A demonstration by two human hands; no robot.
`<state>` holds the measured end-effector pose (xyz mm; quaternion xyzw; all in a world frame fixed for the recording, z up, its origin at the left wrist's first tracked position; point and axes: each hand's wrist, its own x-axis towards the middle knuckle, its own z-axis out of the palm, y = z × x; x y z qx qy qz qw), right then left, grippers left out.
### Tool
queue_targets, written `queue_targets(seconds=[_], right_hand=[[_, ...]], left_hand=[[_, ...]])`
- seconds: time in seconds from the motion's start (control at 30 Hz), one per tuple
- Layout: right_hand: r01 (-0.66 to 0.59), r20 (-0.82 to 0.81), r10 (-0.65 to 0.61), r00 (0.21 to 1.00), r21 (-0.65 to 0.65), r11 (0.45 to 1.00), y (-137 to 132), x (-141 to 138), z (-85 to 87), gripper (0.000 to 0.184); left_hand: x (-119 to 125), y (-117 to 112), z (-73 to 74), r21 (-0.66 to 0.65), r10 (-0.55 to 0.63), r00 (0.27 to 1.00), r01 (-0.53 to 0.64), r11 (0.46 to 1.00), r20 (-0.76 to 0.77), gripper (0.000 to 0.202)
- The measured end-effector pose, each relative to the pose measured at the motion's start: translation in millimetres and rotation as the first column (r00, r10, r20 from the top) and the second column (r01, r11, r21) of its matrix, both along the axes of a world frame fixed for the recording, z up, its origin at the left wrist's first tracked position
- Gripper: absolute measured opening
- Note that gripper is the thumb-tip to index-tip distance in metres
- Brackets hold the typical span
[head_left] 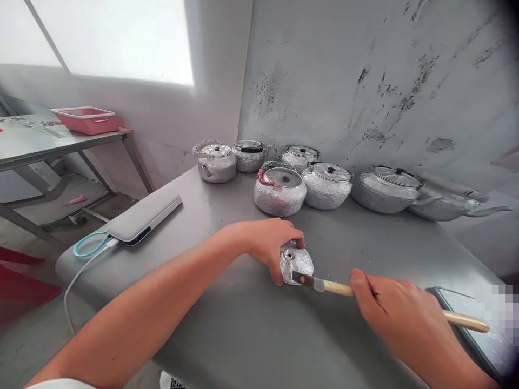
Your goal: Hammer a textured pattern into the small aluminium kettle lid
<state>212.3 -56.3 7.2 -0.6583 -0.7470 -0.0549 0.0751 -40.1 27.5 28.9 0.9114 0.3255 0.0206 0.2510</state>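
Note:
My left hand is curled around the left edge of a small round kettle lid, silvery and dented, with a hole near its middle. The lid is on or just above the grey table; which of the two I cannot tell. A long, slim wooden handle runs through my closed right hand. At its far end is a short dark metal head, so it looks like a hammer. That head lies over the lid's lower edge; whether it touches is unclear. Behind the lid stands a silver kettle with a red-and-green wrapped handle.
Several more silver kettles line the back of the grey table by the wall. A white power bank with a cable lies left. A dark-edged flat device is beyond my right hand. A pink basket sits on another table.

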Motion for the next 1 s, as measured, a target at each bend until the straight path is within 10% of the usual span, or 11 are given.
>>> queue_targets(seconds=[1.0], right_hand=[[0.065,0.016,-0.063,0.998,-0.107,0.992,4.9,1.4,-1.0,0.047]], left_hand=[[-1.4,3.9,-1.8,-0.051,-0.005,1.000,0.004,0.999,-0.002,0.083]])
